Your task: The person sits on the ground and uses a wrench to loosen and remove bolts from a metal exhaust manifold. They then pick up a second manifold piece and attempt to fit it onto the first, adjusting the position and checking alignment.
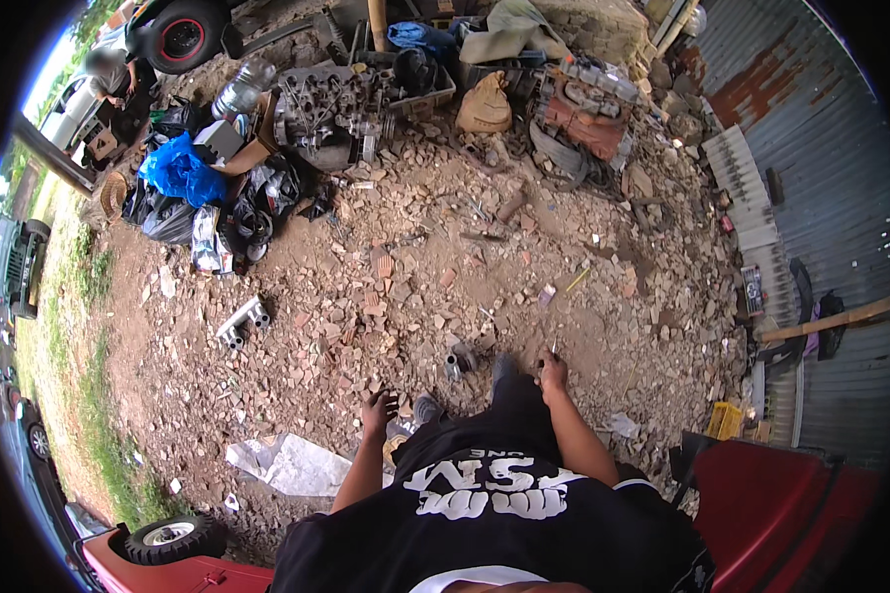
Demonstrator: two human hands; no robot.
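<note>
My left hand (379, 407) hangs low beside my left shoe (426, 409), its fingers loosely apart and nothing visible in them. Close to my right knee, my right hand (552, 374) is closed, and a thin, pale, short stick-like thing (554, 347) pokes up from its fingers; it is too small to name. A grey metal engine part (459, 361) with a round opening lies on the rubble just ahead of my feet, apart from both hands. Farther off to the left rests a silver metal part with several tube ends (242, 321).
Broken stone and tile cover the ground. Bags with blue plastic (182, 170), an engine block (331, 114), a tan sack (485, 104) and a rusty engine (583, 114) stand at the far side. Corrugated metal (831, 128) walls the right. Red bodywork (771, 514) flanks me; a person (117, 84) is far left.
</note>
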